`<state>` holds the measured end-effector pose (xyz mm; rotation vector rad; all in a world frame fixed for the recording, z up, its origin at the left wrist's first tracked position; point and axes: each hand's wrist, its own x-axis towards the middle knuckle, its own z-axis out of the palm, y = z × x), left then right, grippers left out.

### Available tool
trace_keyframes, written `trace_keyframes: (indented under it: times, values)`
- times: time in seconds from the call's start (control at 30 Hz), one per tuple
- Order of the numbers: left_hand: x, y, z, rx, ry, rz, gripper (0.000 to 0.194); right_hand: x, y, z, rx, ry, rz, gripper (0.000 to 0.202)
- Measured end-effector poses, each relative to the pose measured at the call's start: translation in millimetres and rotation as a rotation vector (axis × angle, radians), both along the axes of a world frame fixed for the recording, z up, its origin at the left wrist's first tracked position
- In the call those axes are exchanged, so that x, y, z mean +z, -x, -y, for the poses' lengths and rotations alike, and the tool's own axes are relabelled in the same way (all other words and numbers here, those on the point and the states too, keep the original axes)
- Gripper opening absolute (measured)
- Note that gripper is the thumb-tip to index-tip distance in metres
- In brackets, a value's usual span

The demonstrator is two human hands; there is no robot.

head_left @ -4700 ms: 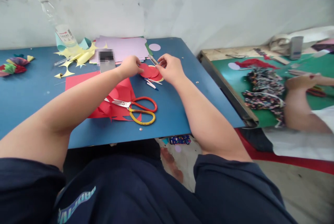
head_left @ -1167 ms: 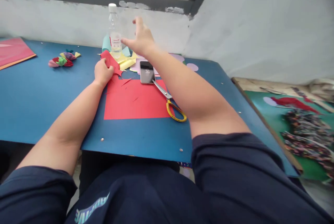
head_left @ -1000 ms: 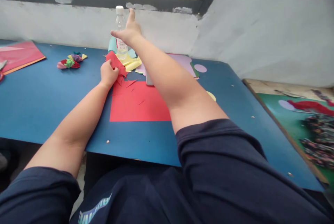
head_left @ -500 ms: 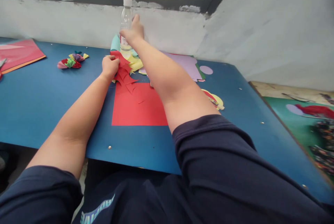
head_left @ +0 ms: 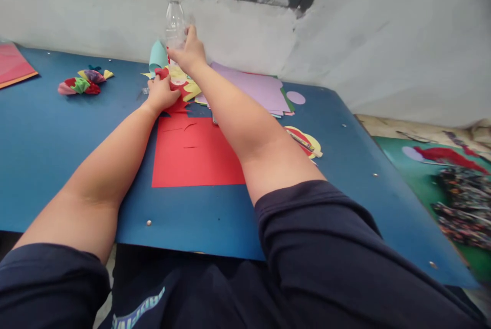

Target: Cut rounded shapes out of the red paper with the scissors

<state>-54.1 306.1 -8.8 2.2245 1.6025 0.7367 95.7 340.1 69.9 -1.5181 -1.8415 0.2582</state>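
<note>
My right hand is wrapped round a clear plastic bottle with a white cap, upright near the wall. Beside it, my left hand has its fingers closed on red paper scraps at the bottle's foot. Part of the scraps is hidden under this hand. A light-blue paper roll stands just behind my left fingers, and yellow paper pieces lie by the bottle. Nearer to me is a flat red paper sheet with a few small scraps on it; my right forearm covers its right side.
Purple and other coloured sheets are stacked at the back, beside a purple paper circle. Yellow and red cut shapes with a pencil-like stick lie right of my forearm. Fabric scrunchies and a red folder are at left on the blue table.
The red scraps have moved off the sheet's top edge toward the bottle, with my left hand on them. My right hand stays at the bottle. The whole view has shifted slightly.
</note>
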Motion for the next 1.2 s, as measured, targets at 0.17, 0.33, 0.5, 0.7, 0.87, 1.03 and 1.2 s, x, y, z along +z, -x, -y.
trace_keyframes:
  times: [0.17,0.33,0.5,0.7,0.87,1.03,1.2]
  values:
    - [4.6,-2.3,10.7,0.168,-0.043,-0.021,0.083,9.5,-16.3,31.5,0.02,0.049,0.06,0.053]
    - [11.7,-4.5,17.0,0.256,-0.082,-0.042,0.062,23.7,-98.1,105.7,0.068,0.104,0.109,0.048]
    - [16.7,-9.0,26.6,0.258,-0.18,-0.058,0.045,31.9,-220.0,201.3,0.011,0.278,0.164,0.025]
    - [18.8,-21.5,37.8,0.24,-0.25,-0.059,0.036,-1.3,-250.6,292.1,-0.03,0.414,0.337,0.032]
    - [17.2,-23.8,34.9,0.21,-0.289,-0.11,0.031,-33.9,-220.0,312.0,0.037,0.477,0.531,0.024]
    - [17.7,-21.8,29.7,0.228,-0.274,-0.145,0.038,-42.6,-222.0,308.1,0.001,0.453,0.472,0.044]
    - [21.2,-18.1,33.2,0.201,-0.226,-0.167,0.043,-42.8,-226.1,309.3,-0.045,0.362,0.435,0.037]
